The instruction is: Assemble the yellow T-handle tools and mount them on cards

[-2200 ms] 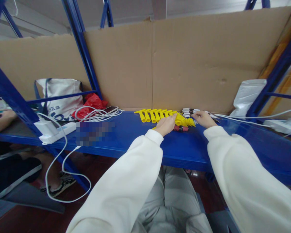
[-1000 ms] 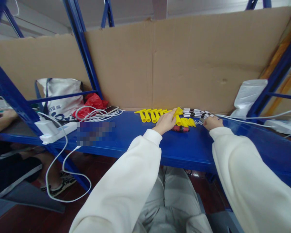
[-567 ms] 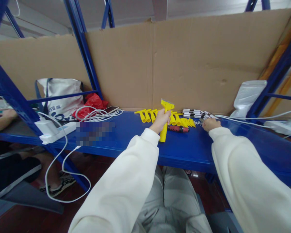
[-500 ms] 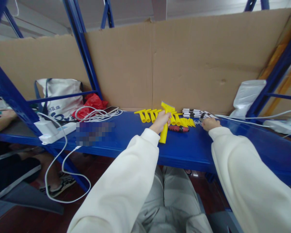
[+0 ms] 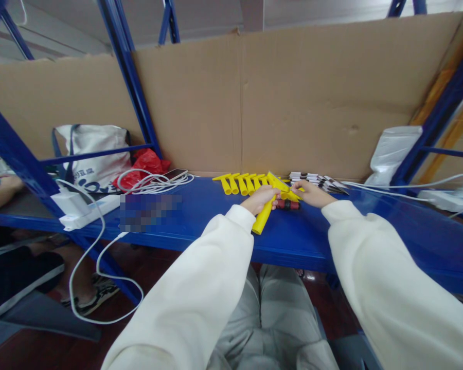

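My left hand (image 5: 261, 199) is wrapped round the handle of a yellow scraper (image 5: 261, 221), its head tilted toward the upper right with a pale blade edge. My right hand (image 5: 307, 192) is at the right end of the scraper's head, fingers pinched together; whatever is between them is too small to make out. Behind my left hand stands a row of yellow scrapers (image 5: 242, 185). A red and black screwdriver-like tool (image 5: 288, 204) lies on the blue table just below my right fingers, partly hidden by the scraper.
Black-and-white packets (image 5: 326, 182) lie in a stack behind my right hand. Left on the table (image 5: 212, 216) are coiled white cables (image 5: 154, 182), a phone (image 5: 176, 174), a red bag (image 5: 148, 162), a tote bag (image 5: 96, 154) and a power strip (image 5: 88, 210). A co-worker's arm (image 5: 3, 192) shows far left.
My right hand has moved left from beside the packets to the scraper's head. My left hand still grips the scraper, which has turned so its handle leans more.
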Action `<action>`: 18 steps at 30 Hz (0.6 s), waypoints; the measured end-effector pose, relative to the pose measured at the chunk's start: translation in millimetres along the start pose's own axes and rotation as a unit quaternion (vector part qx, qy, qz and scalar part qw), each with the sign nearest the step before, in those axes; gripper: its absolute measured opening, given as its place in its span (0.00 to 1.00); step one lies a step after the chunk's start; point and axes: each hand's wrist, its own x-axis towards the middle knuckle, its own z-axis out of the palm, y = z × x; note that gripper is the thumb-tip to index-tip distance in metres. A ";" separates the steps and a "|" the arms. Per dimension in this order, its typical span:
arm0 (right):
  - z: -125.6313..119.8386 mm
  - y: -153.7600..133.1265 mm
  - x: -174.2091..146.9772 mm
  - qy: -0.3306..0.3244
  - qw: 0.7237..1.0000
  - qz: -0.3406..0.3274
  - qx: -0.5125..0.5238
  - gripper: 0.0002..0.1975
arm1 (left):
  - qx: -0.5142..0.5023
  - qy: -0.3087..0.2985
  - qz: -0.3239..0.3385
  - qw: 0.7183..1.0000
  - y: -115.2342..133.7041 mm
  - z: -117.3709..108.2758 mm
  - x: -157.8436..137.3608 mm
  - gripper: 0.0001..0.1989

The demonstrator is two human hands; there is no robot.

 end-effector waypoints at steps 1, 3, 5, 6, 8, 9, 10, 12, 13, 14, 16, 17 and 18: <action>2.4 -1.6 0.3 0.003 1.000 -0.011 -0.001 0.07 | 0.008 -0.001 0.003 1.000 -0.1 0.7 -0.2 0.16; 5.5 -2.5 1.2 0.016 0.999 -0.029 -0.007 0.06 | 0.025 0.002 0.007 1.000 -0.1 1.9 -0.5 0.17; 6.2 -2.2 2.0 0.027 0.999 -0.037 -0.013 0.06 | 0.043 0.003 0.007 0.999 -0.3 2.8 -0.8 0.17; 5.9 -2.3 2.2 0.030 0.999 -0.037 -0.014 0.06 | 0.052 0.003 0.006 0.999 -0.5 3.1 -0.9 0.17; 4.6 -3.9 1.9 0.029 0.999 -0.031 -0.014 0.06 | 0.065 0.002 0.009 0.998 -1.2 3.4 -0.7 0.17; 3.8 -5.3 1.6 0.026 0.999 -0.028 -0.013 0.06 | 0.070 0.000 0.013 0.997 -1.7 3.3 -0.4 0.18; 3.1 -7.1 1.2 0.023 0.999 -0.025 -0.011 0.06 | 0.073 -0.003 0.018 0.997 -2.3 3.2 0.0 0.18; 2.3 -10.5 0.5 0.017 1.000 -0.024 -0.005 0.07 | 0.076 -0.013 0.024 0.997 -3.5 2.6 1.0 0.18; 2.2 -11.8 0.3 0.018 1.000 -0.024 0.000 0.07 | 0.075 -0.018 0.026 0.997 -4.1 2.3 1.6 0.18; 2.3 -12.5 0.1 0.020 1.000 -0.024 0.005 0.08 | 0.071 -0.021 0.028 0.997 -4.7 2.0 2.1 0.18; 3.4 -12.5 -0.1 0.027 0.999 -0.020 0.018 0.08 | 0.064 -0.022 0.031 0.997 -5.5 1.4 3.0 0.18; 4.3 -11.7 -0.2 0.032 0.999 -0.018 0.026 0.08 | 0.059 -0.020 0.031 0.998 -5.6 1.2 3.2 0.17; 5.5 -10.6 -0.4 0.037 0.999 -0.014 0.036 0.08 | 0.054 -0.019 0.031 0.998 -5.6 1.0 3.4 0.17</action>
